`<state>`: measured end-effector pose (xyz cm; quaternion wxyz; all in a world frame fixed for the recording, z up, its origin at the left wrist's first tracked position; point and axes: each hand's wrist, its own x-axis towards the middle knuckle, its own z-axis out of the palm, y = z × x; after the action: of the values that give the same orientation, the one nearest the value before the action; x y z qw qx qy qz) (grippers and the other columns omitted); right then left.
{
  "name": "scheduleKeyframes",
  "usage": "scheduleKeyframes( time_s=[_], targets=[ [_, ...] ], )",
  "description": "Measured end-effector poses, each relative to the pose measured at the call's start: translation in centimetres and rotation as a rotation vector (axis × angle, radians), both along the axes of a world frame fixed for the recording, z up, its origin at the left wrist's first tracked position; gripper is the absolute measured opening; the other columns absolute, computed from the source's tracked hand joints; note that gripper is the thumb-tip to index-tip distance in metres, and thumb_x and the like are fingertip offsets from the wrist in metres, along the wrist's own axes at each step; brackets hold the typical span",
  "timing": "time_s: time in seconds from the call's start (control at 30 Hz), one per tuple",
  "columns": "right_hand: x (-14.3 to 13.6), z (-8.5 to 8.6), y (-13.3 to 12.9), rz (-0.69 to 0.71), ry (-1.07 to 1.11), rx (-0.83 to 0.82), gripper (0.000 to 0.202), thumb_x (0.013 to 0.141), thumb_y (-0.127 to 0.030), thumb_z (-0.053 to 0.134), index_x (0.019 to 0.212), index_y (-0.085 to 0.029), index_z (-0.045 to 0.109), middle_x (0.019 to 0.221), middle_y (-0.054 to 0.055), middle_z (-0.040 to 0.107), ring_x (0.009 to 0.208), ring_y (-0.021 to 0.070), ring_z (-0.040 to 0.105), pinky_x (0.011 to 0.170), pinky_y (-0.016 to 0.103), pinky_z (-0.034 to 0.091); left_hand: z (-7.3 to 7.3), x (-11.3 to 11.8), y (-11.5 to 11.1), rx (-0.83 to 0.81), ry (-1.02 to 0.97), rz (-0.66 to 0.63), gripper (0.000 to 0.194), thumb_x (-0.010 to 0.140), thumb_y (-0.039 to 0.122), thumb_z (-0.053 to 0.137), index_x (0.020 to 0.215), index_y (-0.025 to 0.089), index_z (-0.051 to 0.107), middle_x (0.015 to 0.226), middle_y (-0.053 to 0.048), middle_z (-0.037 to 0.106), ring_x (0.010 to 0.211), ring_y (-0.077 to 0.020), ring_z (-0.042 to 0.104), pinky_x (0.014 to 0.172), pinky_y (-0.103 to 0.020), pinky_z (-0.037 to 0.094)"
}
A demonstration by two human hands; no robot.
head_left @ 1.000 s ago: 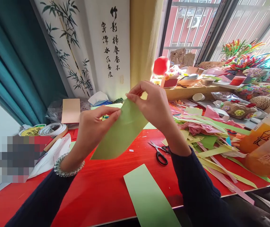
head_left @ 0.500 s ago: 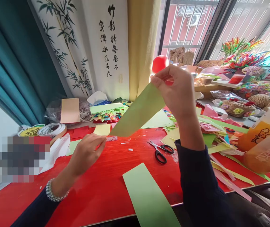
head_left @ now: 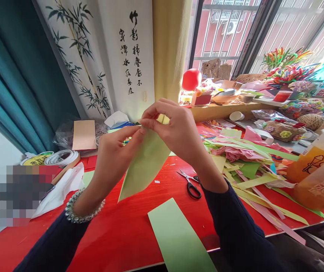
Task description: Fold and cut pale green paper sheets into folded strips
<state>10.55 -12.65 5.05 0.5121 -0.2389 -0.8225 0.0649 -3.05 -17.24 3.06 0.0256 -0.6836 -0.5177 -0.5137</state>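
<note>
Both of my hands meet at the top edge of a green sheet of paper [head_left: 147, 162], which hangs down above the red table [head_left: 116, 234]. My left hand [head_left: 119, 151], with a beaded bracelet [head_left: 84, 207] at the wrist, pinches the paper's upper edge. Beside it, my right hand [head_left: 173, 124] pinches the same edge between thumb and fingers. Below, a second green paper strip [head_left: 179, 234] lies across the table's front edge. Scissors [head_left: 191, 183] with black handles rest near my right wrist, partly hidden by it.
Cut paper strips [head_left: 252, 177] are heaped at the right, beside orange-labelled plastic cups [head_left: 317, 166]. At the left lie a roll of white tape [head_left: 62, 156] and white tissue [head_left: 62, 189]. A red balloon-like ball [head_left: 191, 80] and craft flowers [head_left: 289, 73] stand by the window.
My right hand has moved left and down to meet my left hand, which has risen. The paper, earlier stretched diagonally between them, now hangs downward from their joined fingertips.
</note>
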Motion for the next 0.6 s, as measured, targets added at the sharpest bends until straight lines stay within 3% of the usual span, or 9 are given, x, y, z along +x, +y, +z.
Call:
scheduleKeyframes(
  time_s=[0.13,0.37,0.6],
  targets=[
    [0.4,0.2,-0.2,-0.001,-0.015,0.02,0.011,0.081,-0.012,0.054,0.074,-0.02,0.059,0.078,-0.003,0.059,0.078,0.0126,0.053,0.073,0.028,0.039,-0.3,-0.1,0.1,0.032,-0.007,0.019,0.02,0.082,0.03,0.053,0.086,0.023,0.071,0.064,0.004,0.062,0.06,-0.0128,0.055,0.055,-0.024,0.042],
    [0.2,0.0,0.0,-0.128,0.02,0.042,0.013,0.085,-0.017,0.05,0.075,-0.021,0.057,0.081,-0.001,0.06,0.084,0.0156,0.054,0.08,0.032,0.038,-1.0,-0.4,-0.3,0.094,0.097,0.036,0.019,0.08,0.026,0.053,0.066,0.021,0.065,0.06,0.003,0.059,0.055,-0.0118,0.052,0.053,-0.024,0.04],
    [2.1,0.6,1.4,-0.25,0.113,0.069,0.01,0.083,-0.019,0.052,0.075,-0.021,0.057,0.081,0.001,0.06,0.083,0.017,0.056,0.081,0.034,0.041,-4.1,-1.9,-1.8,0.002,0.252,-0.117,0.02,0.083,0.017,0.048,0.069,0.018,0.063,0.073,-0.002,0.066,0.07,-0.0152,0.06,0.064,-0.026,0.047]
  ],
)
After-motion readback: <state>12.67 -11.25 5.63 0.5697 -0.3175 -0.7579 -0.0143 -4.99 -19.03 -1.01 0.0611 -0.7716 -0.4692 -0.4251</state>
